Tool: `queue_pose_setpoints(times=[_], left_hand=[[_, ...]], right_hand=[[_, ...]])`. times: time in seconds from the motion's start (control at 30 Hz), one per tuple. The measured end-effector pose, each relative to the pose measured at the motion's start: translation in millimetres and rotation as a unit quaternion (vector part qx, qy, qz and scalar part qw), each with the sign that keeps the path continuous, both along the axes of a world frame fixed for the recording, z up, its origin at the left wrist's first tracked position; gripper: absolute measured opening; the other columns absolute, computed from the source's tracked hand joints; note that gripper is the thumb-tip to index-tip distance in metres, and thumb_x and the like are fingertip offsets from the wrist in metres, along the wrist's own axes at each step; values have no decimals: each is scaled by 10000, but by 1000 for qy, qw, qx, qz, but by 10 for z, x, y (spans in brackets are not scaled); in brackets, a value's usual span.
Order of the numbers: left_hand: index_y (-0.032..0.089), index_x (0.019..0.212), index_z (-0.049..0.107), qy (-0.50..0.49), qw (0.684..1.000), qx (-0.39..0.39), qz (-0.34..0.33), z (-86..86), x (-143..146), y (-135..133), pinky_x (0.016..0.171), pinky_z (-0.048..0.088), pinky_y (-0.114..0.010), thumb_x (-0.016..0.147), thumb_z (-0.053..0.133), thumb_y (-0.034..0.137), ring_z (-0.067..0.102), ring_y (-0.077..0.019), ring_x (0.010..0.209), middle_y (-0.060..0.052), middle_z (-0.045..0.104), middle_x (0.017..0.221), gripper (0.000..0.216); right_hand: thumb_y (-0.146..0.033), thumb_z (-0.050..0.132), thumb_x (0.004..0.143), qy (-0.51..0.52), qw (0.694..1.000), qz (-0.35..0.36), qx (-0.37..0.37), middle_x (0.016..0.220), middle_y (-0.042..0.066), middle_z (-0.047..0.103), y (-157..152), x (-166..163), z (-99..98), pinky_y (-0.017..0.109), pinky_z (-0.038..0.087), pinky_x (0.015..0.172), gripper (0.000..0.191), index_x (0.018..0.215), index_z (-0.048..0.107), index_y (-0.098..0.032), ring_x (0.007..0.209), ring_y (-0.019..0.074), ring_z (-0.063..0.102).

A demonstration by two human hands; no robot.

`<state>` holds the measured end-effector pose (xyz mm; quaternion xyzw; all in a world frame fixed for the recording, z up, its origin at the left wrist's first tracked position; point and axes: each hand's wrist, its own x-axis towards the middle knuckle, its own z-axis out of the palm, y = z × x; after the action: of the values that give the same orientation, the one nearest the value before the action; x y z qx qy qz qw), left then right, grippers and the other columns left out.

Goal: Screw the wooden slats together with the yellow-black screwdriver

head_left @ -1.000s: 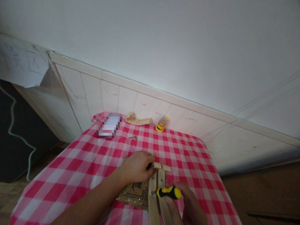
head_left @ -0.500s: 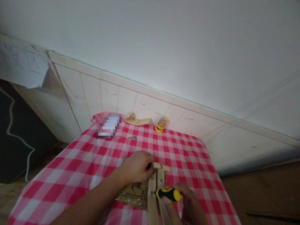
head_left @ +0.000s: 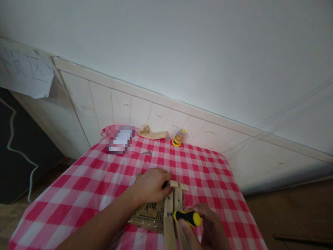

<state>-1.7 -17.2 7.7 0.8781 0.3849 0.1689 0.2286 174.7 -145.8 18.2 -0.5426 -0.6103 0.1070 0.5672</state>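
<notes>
The right hand (head_left: pixel 209 222) is clamped on the screwdriver (head_left: pixel 189 217), tip at a screw (head_left: pixel 168 214) in the wooden piece (head_left: pixel 170 234), by the brown packet (head_left: pixel 148 215). The left hand's (head_left: pixel 152 185) grip is hidden; if loose, the wooden piece may turn and the tip slip.

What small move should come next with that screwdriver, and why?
Probably a slight turn of the screwdriver by the right hand: its tip seems to meet a screw in the wooden strip, whose far end the left hand appears to steady.
</notes>
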Motion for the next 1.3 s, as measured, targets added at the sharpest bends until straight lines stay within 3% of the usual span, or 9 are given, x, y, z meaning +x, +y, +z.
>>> queue_pose_setpoints(times=[0.13, 0.27, 0.5, 0.93, 1.3], left_hand=[[197, 811, 629, 5, 1000, -8, -5, 17, -3, 6, 647, 413, -297, 877, 558, 323, 652, -214, 791, -50, 691, 827, 159], [196, 804, 627, 2, 1000, -9, -6, 28, -10, 6, 630, 399, -290, 880, 552, 325, 644, -205, 774, -47, 688, 820, 167], [192, 806, 630, 0, 1000, -14, -4, 21, -6, 1, 628, 387, -289, 861, 550, 311, 637, -204, 777, -51, 686, 827, 153], [198, 794, 620, 4, 1000, -14, -6, 30, -19, -2, 655, 412, -300, 863, 563, 311, 646, -210, 793, -42, 681, 828, 144], [201, 815, 628, 10, 1000, -19, -5, 21, -8, 0, 654, 416, -289, 860, 569, 306, 640, -208, 795, -45, 680, 834, 129]], right_hand=[[-133, 744, 841, -70, 994, 72, 46, 910, 47, 745, 39, 56, -17, 297, 651, 646, 364, 1174, 698, -272, 777, 207, 744], [-140, 629, 937, -60, 994, 62, 61, 912, 47, 752, 36, -17, -28, 282, 647, 623, 345, 1234, 685, -307, 806, 198, 749], [-299, 571, 1001, -80, 996, 29, 2, 1039, 56, 814, -72, 1, -177, 335, 669, 831, 268, 1234, 703, -291, 920, 224, 795], [-320, 657, 953, -97, 995, 8, 1, 954, 50, 828, -53, 61, -126, 290, 671, 789, 220, 1148, 752, -282, 815, 214, 808], [-335, 717, 907, -46, 999, 16, -6, 903, 40, 824, -27, 58, -69, 297, 682, 754, 181, 1067, 770, -271, 777, 214, 804]])
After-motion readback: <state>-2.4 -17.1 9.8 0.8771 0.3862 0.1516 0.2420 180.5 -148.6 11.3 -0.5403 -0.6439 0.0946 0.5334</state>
